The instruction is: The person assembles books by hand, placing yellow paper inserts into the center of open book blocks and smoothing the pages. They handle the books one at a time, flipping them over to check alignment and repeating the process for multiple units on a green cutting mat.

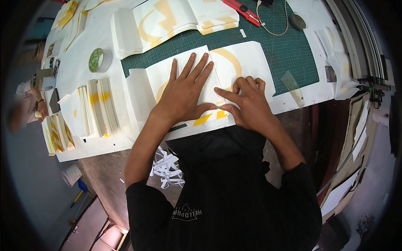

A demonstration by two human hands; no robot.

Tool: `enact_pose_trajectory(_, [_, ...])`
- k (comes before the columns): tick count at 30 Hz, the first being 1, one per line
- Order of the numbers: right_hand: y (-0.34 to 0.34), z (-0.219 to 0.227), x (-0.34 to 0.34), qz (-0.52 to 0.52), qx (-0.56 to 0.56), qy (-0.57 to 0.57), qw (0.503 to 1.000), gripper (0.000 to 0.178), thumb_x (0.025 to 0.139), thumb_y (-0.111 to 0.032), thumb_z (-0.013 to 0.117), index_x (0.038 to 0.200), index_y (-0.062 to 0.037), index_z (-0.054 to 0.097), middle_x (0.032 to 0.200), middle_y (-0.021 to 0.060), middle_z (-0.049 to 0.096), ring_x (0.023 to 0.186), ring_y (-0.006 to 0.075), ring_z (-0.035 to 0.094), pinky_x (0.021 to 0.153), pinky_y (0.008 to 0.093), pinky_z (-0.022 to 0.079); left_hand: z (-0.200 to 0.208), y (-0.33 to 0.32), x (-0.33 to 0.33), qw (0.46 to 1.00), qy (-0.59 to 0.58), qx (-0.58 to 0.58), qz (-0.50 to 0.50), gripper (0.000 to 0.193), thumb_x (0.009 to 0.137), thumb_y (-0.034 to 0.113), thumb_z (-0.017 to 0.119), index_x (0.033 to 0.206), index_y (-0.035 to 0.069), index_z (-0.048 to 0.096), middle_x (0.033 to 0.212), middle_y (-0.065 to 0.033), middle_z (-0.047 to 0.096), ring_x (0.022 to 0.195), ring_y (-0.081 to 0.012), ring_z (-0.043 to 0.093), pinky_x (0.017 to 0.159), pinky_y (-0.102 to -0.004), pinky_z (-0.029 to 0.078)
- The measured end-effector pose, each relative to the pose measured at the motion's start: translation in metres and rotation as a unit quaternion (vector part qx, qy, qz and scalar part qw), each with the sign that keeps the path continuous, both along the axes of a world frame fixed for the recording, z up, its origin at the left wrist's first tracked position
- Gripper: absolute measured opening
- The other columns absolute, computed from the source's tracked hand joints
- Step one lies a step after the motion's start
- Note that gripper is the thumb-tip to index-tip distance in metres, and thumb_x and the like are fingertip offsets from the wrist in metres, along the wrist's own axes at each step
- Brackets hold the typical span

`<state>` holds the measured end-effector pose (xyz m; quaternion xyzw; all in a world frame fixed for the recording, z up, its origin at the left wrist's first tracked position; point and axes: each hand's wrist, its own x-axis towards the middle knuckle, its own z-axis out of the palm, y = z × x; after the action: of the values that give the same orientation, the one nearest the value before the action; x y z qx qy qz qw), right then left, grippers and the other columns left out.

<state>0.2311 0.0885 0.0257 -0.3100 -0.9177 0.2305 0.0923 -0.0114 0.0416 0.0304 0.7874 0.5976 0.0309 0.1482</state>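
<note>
A white printed paper sheet point(259, 71) with folded panels and yellow markings lies in front of me, partly over a green cutting mat point(297, 54). My left hand point(180, 96) rests flat on its middle panel, fingers spread and thumb pointing toward the right hand. Beside it, my right hand point(249, 102) presses on the paper near a crease. Its index finger and thumb are stretched out and apart, while the other fingers curl. Both thumb tips almost meet above the yellow stripes at the near edge. Neither hand visibly grips anything.
Folded printed sheets point(142, 25) lie stacked beyond the mat, near a red utility knife point(249, 14). A tape roll point(104, 60) and paper bundles point(96, 106) are at left. A clear strip point(293, 88) lies right. Another person's hand point(42, 108) shows far left. Paper offcuts point(166, 169) litter the floor.
</note>
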Motion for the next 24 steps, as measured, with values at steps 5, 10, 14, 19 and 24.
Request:
enact_pose_trajectory(5, [-0.001,-0.003,0.001,0.006,0.022,0.005,1.000,0.041,0.095,-0.027,0.078,0.136,-0.0193,0.075,0.104,0.0108,0.056,0.106,0.0263,0.051,0.099,0.0553,0.033,-0.003,0.001,0.000,1.000,0.004,0.006,-0.001,0.118,0.078,0.066,0.083,0.168,0.010,0.031,0.178,-0.0151,0.023,0.164,-0.0400,0.018,0.129,-0.0693,0.012])
enact_pose_trajectory(10, [0.001,-0.005,0.001,-0.008,0.003,0.035,0.999,0.037,0.096,-0.024,0.077,0.133,-0.0185,0.076,0.102,0.0107,0.058,0.104,0.0268,0.052,0.099,0.0543,0.032,-0.003,0.001,-0.001,1.000,-0.007,-0.002,0.006,0.121,0.078,0.068,0.083,0.170,0.012,0.027,0.178,-0.0171,0.019,0.165,-0.0396,0.014,0.130,-0.0684,0.010])
enact_pose_trajectory(14, [0.003,-0.024,-0.006,-0.068,0.061,0.091,0.992,0.040,0.093,-0.026,0.081,0.131,-0.0148,0.075,0.094,0.0051,0.057,0.097,0.0238,0.053,0.096,0.0478,0.032,-0.009,-0.001,-0.001,1.000,-0.023,0.012,0.018,0.125,0.076,0.070,0.084,0.170,0.012,0.026,0.178,-0.0216,0.016,0.166,-0.0397,0.012,0.131,-0.0660,0.007])
enact_pose_trajectory(19, [0.034,-0.034,-0.036,-0.135,0.052,0.098,0.985,0.047,0.091,-0.030,0.081,0.133,-0.0108,0.069,0.103,0.0123,0.067,0.103,0.0317,0.058,0.095,0.0540,0.033,-0.017,-0.003,-0.003,0.998,-0.051,0.012,0.036,0.134,0.073,0.071,0.086,0.171,0.006,0.021,0.177,-0.0246,0.014,0.166,-0.0385,0.009,0.133,-0.0621,0.004])
enact_pose_trajectory(24, [0.082,-0.036,-0.074,-0.172,0.077,0.092,0.978,0.047,0.090,-0.032,0.081,0.130,-0.0103,0.070,0.104,0.0127,0.071,0.105,0.0325,0.061,0.095,0.0543,0.032,-0.019,-0.001,-0.003,0.998,-0.043,0.009,0.039,0.142,0.070,0.076,0.085,0.169,0.000,0.018,0.178,-0.0228,0.014,0.167,-0.0363,0.008,0.133,-0.0601,0.003])
